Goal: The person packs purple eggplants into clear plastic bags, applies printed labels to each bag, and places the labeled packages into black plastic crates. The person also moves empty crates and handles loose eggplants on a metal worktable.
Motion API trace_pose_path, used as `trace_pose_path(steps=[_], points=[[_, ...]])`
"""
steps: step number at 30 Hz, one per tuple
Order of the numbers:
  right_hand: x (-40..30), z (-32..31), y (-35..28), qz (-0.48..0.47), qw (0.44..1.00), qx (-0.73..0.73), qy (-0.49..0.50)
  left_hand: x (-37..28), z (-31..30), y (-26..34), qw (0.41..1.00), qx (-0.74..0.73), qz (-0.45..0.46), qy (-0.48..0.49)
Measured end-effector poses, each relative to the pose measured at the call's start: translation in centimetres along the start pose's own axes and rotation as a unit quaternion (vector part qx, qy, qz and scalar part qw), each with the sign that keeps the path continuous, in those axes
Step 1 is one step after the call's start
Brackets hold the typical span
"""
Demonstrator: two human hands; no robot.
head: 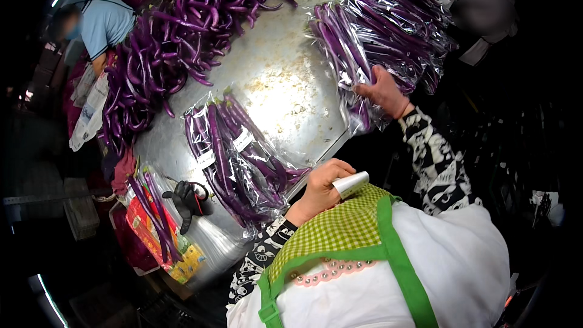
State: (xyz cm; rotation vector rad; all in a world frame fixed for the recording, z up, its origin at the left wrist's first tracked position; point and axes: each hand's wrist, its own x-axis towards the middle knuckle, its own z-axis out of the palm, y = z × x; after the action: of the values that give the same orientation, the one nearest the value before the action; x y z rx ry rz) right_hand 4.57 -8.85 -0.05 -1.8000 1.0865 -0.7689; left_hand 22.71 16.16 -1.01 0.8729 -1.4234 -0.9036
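My left hand (319, 187) is closed around a roll of white labels (351, 184), held against the front of my green checked apron (334, 225). My right hand (386, 93) grips a clear plastic bag of long purple eggplants (339, 45) at the right side of the metal table (268, 70); part of the bag is hidden under the fingers. Nearer my left arm lie bagged eggplants (227, 155), with a white label (242, 139) and another label (206, 159) on the plastic.
A heap of loose eggplants (182, 41) covers the table's far left. More bagged eggplants (396, 23) are stacked at the far right. Black gloves (186, 202) and loose eggplants (159, 218) lie near clear plastic bags (218, 241). One person (107, 18) stands left, another (483, 7) right.
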Motion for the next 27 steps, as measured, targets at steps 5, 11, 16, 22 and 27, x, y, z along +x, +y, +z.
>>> trace_pose_path(steps=[5, 11, 16, 22, 27], points=[[-5.8, 7.3, 2.7, 0.042, 0.989, -0.1, -0.104, 0.0, 0.3, -0.3, 1.0, -0.011, 0.014, -0.022], [-6.3, 9.9, 1.4, 0.096, 0.961, -0.244, -0.089, 0.0, -0.3, -0.7, 0.998, 0.014, -0.045, 0.048], [-7.1, 7.2, -5.4, -0.005, 0.997, 0.02, -0.071, 0.7, -2.0, -0.7, 0.961, -0.049, -0.155, 0.223], [-9.1, 8.5, -9.6, 0.006, 0.963, 0.109, -0.247, 0.8, -2.4, -1.9, 0.94, -0.119, -0.175, 0.267], [-9.6, 9.1, -9.2, 0.053, 0.962, 0.166, -0.209, 0.5, -2.5, -2.3, 0.939, -0.11, -0.181, 0.272]])
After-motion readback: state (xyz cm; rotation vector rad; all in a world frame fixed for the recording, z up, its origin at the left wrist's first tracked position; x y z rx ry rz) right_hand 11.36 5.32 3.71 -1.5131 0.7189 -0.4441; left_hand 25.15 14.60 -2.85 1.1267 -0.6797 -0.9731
